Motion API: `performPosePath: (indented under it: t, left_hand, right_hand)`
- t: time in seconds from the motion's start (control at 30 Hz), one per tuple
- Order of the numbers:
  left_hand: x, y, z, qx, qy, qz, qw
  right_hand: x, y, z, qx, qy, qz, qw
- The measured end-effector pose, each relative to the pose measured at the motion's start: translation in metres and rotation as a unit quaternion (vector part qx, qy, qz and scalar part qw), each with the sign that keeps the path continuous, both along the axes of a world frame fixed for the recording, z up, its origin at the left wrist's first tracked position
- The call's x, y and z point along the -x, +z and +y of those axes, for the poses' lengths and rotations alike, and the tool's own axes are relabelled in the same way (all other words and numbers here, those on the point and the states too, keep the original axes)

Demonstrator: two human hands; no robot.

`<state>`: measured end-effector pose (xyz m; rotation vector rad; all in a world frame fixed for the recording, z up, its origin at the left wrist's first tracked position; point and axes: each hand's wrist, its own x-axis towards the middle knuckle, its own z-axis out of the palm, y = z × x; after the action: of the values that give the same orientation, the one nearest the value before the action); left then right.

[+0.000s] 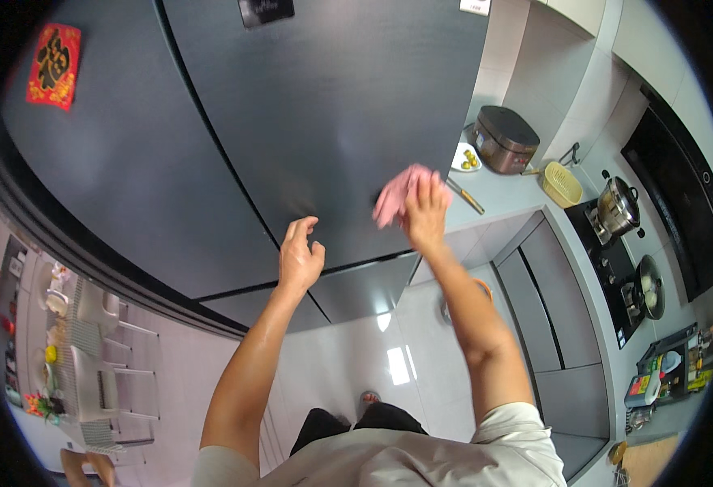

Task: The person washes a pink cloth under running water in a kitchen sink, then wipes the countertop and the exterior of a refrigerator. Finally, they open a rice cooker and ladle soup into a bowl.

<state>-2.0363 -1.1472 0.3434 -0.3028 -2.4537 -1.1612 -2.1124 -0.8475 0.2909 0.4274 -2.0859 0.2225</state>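
A tall dark grey refrigerator (332, 103) with a vertical seam between its doors fills the view ahead of me. My right hand (426, 210) presses a pink cloth (400, 193) against the right door, near its outer edge; hand and cloth are slightly blurred. My left hand (302, 252) is raised in front of the same door's lower left part, close to the seam. Its fingers are loosely curled, thumb apart, with nothing in them. Whether its fingertips touch the door, I cannot tell.
Right of the refrigerator, the counter holds a rice cooker (505, 139), a plate of small green fruit (467, 158), a knife (466, 196) and a yellow basket (562, 184). A steel pot (618, 207) and a wok (650, 286) stand on the gas hob. Chairs (95, 371) line a dining table at left.
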Motion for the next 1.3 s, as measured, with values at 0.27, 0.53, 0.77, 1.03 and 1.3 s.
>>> performPosePath:
  t: [0.27, 0.53, 0.77, 1.03, 1.3]
  left_hand:
    - [0.003, -0.111, -0.023, -0.124, 0.035, 0.068, 0.989]
    - [-0.001, -0.238, -0.087, -0.086, 0.07, 0.186, 0.976]
    - [-0.002, -0.325, -0.11, -0.101, 0.082, 0.255, 0.958]
    - [0.007, -0.351, -0.118, -0.051, 0.097, 0.314, 0.943]
    - [0.012, -0.357, -0.117, -0.053, 0.037, 0.299, 0.952]
  right_hand:
    - [0.041, 0.083, -0.042, 0.182, -0.039, 0.198, 0.963]
    - [0.013, -0.172, -0.098, -0.091, 0.093, 0.114, 0.985]
    - [0.039, -0.156, -0.092, 0.192, -0.09, 0.335, 0.918]
    - [-0.014, -0.262, -0.185, -0.132, 0.112, 0.159, 0.972]
    - [0.018, -0.305, -0.112, 0.24, -0.091, 0.202, 0.945]
